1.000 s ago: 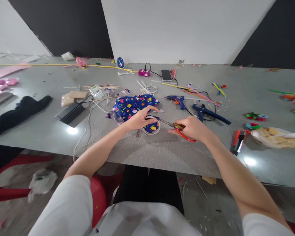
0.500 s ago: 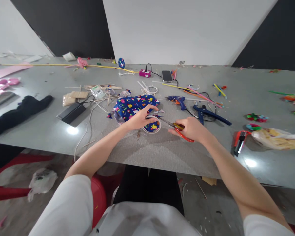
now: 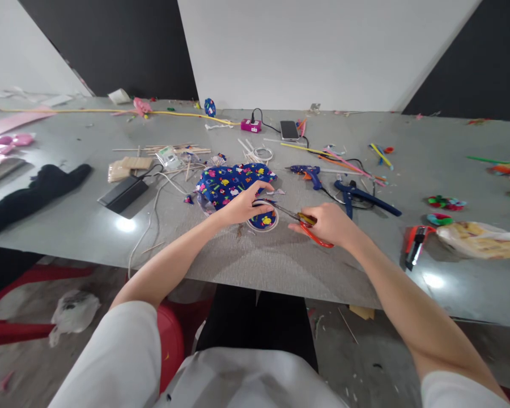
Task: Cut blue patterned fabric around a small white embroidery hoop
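My left hand presses on a white ring with blue patterned fabric stretched over it, on the grey table. The fabric has small coloured shapes and bunches up behind the ring. My right hand grips red-handled scissors. Their blades point left and reach the ring's right edge, where the fabric hangs over.
Two blue glue guns lie right of the fabric, with cords. A red box cutter, a plastic bag, coloured straws, wooden sticks, a phone, a black cloth and a dark flat pad are scattered around.
My right hand with the scissors has crept slightly left toward the ring. My left hand stays on the ring and fabric.
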A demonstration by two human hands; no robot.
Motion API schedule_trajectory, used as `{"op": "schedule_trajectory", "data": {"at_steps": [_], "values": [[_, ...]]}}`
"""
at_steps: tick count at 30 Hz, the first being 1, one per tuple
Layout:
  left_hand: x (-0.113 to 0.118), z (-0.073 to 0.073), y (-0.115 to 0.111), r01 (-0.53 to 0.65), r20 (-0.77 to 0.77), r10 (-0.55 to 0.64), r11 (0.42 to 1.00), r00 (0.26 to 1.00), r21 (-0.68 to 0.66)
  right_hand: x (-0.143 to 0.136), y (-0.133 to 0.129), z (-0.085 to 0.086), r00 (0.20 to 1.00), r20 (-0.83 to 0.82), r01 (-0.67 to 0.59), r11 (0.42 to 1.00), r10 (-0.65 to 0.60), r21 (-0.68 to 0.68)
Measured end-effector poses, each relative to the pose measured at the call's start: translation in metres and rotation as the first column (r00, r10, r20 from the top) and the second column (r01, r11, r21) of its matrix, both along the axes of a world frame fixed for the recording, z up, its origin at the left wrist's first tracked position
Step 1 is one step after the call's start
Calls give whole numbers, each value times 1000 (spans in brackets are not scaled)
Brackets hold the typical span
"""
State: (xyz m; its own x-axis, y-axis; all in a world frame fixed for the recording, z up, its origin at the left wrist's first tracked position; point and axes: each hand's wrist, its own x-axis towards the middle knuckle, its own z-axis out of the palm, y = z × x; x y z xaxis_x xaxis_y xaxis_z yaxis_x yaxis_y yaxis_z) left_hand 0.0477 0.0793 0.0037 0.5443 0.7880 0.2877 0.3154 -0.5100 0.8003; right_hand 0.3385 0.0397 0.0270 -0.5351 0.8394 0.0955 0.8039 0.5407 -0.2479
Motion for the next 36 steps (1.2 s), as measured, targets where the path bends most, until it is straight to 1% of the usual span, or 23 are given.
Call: {"op": "schedule_trajectory", "data": {"at_steps": [5, 8, 10, 12, 14, 16, 17, 19, 21, 24, 25, 26, 27, 29, 31, 32, 34, 36], "values": [[2, -3, -1, -20, 4, 20, 1000, 1000, -6, 2, 1, -3, 999, -29, 47, 997, -46, 65], [3, -6, -1, -35, 19, 35, 999, 999, -12, 2, 2, 0, 988, -111, 114, 992, -108, 48], [4, -8, 1, -55, 34, 55, 998, 998, -12, 3, 4, 3, 975, -132, 185, 982, -180, 28], [4, -11, 3, -88, 49, 88, 996, 995, -6, 4, 8, 2, 959, -69, 277, 960, -275, 30], [4, -12, 5, -130, 60, 130, 991, 990, -3, 7, 14, -2, 928, 51, 366, 930, -368, 47], [5, -14, 7, -168, 61, 168, 986, 984, -15, 11, 20, -10, 898, 143, 415, 909, -417, 42], [6, -15, 7, -181, 63, 182, 983, 981, -28, 14, 23, -15, 896, 160, 416, 909, -414, 24], [9, -18, 7, -201, 80, 205, 978, 975, -60, 19, 27, -24, 920, 141, 372, 928, -366, -13], [13, -22, 6, -213, 104, 222, 973, 969, -93, 22, 29, -29, 946, 67, 317, 948, -317, 12], [19, -27, 2, -216, 144, 235, 967, 961, -135, 17, 26, -27, 958, -133, 270, 953, -253, 139], [21, -28, 0, -215, 153, 236, 966, 960, -143, 12, 23, -25, 952, -221, 248, 956, -211, 156], [23, -29, -2, -212, 159, 234, 966, 959, -145, 6, 19, -22, 935, -315, 219, 965, -165, 142], [25, -30, -4, -205, 164, 227, 968, 960, -143, -1, 15, -20, 904, -407, 187, 978, -133, 97], [28, -29, -8, -179, 181, 202, 975, 963, -132, -16, 6, -18, 816, -561, 126, 990, -137, -58], [30, -29, -11, -155, 210, 178, 980, 961, -125, -29, 0, -20, 747, -644, 44, 979, -165, -200], [31, -28, -13, -148, 222, 172, 982, 960, -122, -34, -2, -22, 726, -667, -2, 969, -167, -245], [32, -28, -16, -145, 241, 168, 983, 956, -110, -39, -3, -27, 697, -699, -70, 956, -156, -283], [33, -27, -19, -141, 254, 161, 986, 954, -94, -38, -2, -31, 690, -708, -74, 959, -149, -274]]}}
